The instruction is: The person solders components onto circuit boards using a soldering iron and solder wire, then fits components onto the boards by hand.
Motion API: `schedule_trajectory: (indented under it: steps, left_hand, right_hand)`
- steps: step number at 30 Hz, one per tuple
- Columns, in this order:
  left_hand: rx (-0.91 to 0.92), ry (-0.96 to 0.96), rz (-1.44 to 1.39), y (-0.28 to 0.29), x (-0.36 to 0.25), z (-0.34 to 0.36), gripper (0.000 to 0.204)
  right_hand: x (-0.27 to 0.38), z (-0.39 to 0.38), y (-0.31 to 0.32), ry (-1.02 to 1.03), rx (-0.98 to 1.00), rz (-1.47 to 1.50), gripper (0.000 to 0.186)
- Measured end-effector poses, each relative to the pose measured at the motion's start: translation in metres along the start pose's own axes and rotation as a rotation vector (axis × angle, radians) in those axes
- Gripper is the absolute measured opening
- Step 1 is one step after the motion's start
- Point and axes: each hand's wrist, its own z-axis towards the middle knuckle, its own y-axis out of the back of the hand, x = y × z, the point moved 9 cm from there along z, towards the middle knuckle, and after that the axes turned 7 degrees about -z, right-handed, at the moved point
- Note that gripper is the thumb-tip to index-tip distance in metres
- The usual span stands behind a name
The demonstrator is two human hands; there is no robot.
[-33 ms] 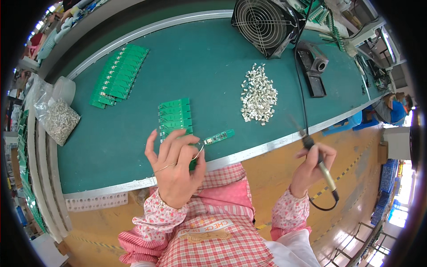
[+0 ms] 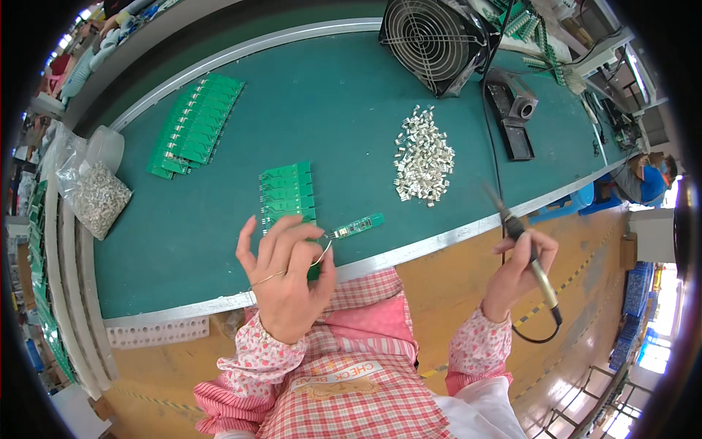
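My left hand (image 2: 287, 274) is at the table's near edge, fingers curled, with thumb and forefinger pinching a thin silvery solder wire (image 2: 322, 254). The wire's upper end meets the left end of a small green circuit board (image 2: 358, 226) lying on the mat. Partly under the same hand is a row of several green boards (image 2: 287, 188). To the right, beyond the table edge, my right hand (image 2: 521, 272) grips a soldering iron (image 2: 537, 267). Its tip points up and left, blurred, apart from the board. From its lower end a black cable curves away.
A pile of small metal connectors (image 2: 424, 157) lies right of centre. Behind stand a black fan (image 2: 428, 40) and a soldering-iron stand (image 2: 515, 110). More stacked green boards (image 2: 197, 121) and a clear bag of small parts (image 2: 99, 194) are at left. A person (image 2: 647, 179) sits far right.
My right hand has shifted slightly right with the soldering iron. My left hand and the solder wire have hardly moved.
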Motion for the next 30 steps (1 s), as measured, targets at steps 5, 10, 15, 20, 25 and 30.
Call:
schedule_trajectory:
  steps: [5, 10, 15, 20, 25, 30]
  left_hand:
    - [-0.106, 0.038, -0.06, 0.018, 0.014, -0.022, 0.02]
    - [-0.179, 0.207, -0.084, 0.033, 0.041, -0.033, 0.007]
    - [-0.241, 0.26, -0.054, 0.042, 0.061, -0.049, 0.016]
    - [-0.222, 0.192, 0.046, 0.036, 0.048, -0.044, 0.014]
    - [-0.238, 0.163, 0.056, 0.033, 0.042, -0.034, 0.013]
    - [-0.23, 0.164, 0.074, 0.034, 0.044, -0.038, 0.013]
  right_hand:
    - [-0.011, 0.051, 0.019, -0.006, -0.066, -0.008, 0.018]
    - [-0.027, 0.083, 0.04, -0.077, -0.131, -0.074, 0.023]
    - [-0.047, 0.1, 0.021, -0.086, -0.1, 0.037, 0.022]
    - [-0.052, 0.129, 0.009, -0.025, -0.061, 0.073, 0.022]
    - [-0.077, 0.162, -0.02, -0.192, 0.065, 0.101, 0.026]
    - [-0.096, 0.163, -0.063, -0.448, 0.284, 0.346, 0.04]
